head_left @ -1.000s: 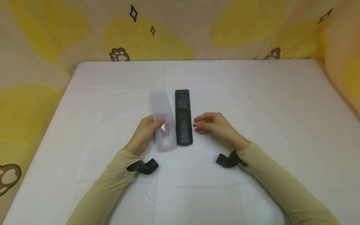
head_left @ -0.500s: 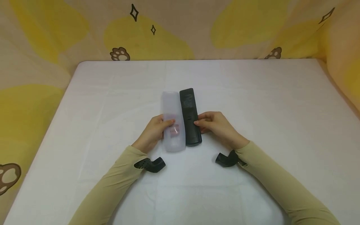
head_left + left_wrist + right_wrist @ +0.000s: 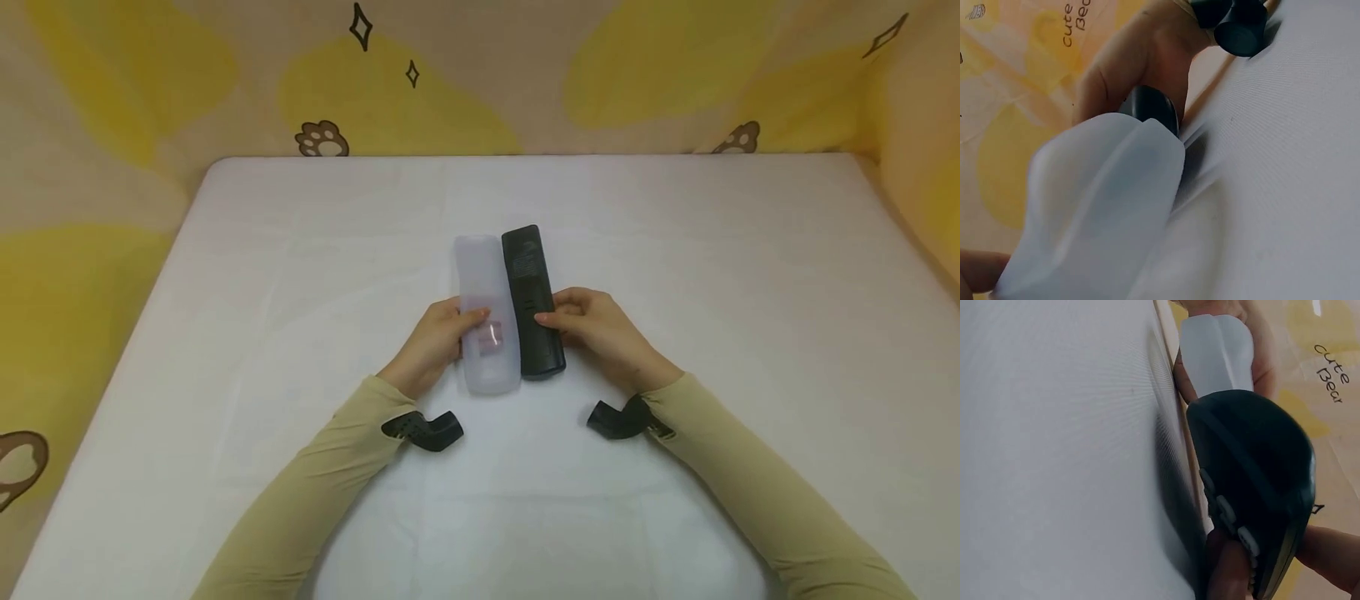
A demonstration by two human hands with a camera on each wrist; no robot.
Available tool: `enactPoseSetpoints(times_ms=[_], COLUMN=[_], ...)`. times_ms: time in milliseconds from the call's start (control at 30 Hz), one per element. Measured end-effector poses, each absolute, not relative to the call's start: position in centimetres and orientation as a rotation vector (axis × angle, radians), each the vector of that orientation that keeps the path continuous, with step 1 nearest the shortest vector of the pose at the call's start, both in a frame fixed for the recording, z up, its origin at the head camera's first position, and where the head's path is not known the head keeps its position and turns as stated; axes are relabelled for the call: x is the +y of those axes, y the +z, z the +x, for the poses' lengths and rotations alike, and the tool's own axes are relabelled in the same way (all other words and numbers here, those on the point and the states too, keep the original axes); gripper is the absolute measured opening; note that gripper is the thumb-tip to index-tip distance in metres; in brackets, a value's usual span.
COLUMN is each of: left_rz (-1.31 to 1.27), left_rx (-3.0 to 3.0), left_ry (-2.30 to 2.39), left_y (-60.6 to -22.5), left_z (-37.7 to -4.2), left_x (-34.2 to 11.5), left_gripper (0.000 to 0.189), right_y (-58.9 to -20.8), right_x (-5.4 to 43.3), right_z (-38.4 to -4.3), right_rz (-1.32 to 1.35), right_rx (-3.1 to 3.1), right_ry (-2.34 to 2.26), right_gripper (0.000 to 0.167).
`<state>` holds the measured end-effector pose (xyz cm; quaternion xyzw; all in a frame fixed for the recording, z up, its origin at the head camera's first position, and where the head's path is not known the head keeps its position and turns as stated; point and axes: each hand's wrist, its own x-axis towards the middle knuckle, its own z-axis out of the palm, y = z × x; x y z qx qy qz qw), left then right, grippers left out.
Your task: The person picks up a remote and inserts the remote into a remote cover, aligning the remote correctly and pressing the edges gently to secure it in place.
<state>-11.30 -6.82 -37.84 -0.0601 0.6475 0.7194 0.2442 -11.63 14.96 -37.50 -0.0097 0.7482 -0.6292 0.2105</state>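
My left hand (image 3: 431, 342) pinches a translucent white sleeve-like cover (image 3: 483, 271), thumb on top, with a small pinkish patch showing near the thumb. Beside it, my right hand (image 3: 603, 333) grips a black remote control (image 3: 528, 275) by its right edge, back side up. The remote leans slightly, its far end toward the left, and lies alongside the cover. In the right wrist view, light buttons show on the underside of the remote (image 3: 1254, 450), raised off the table. The left wrist view shows the near end of the cover (image 3: 1110, 187), also lifted.
A white cloth-covered table (image 3: 300, 250) spreads under both hands. Behind it hangs a yellow patterned curtain (image 3: 465, 75). Black wrist-worn devices (image 3: 427, 431) stick out from both sleeves.
The right hand has reached the remote and taken hold of it, lifting and tilting it. The left hand has carried the cover to the right. Both things have shifted right together.
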Motion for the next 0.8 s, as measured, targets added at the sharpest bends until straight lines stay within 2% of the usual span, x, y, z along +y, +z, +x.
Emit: enactPoseSetpoints(times_ms=[267, 500, 800], left_rz=[-0.155, -0.159, -0.215], left_rx=[1.726, 1.681, 1.597], left_ry=[2.03, 2.135, 2.378], left_y=[-38.2, -38.6, -38.7], left_z=[-11.5, -11.5, -11.5], left_x=[-7.1, -7.6, -7.2], left_gripper=[0.038, 0.037, 0.013], right_y=[-37.8, -37.8, -38.0], right_x=[17.3, 17.2, 17.1], right_z=[-11.3, -11.2, -10.8], right_rz=[-0.016, -0.057, -0.051], right_rx=[1.937, 1.91, 1.897], right_ry=[-1.813, -1.845, -1.901], right_gripper=[0.034, 0.033, 0.028])
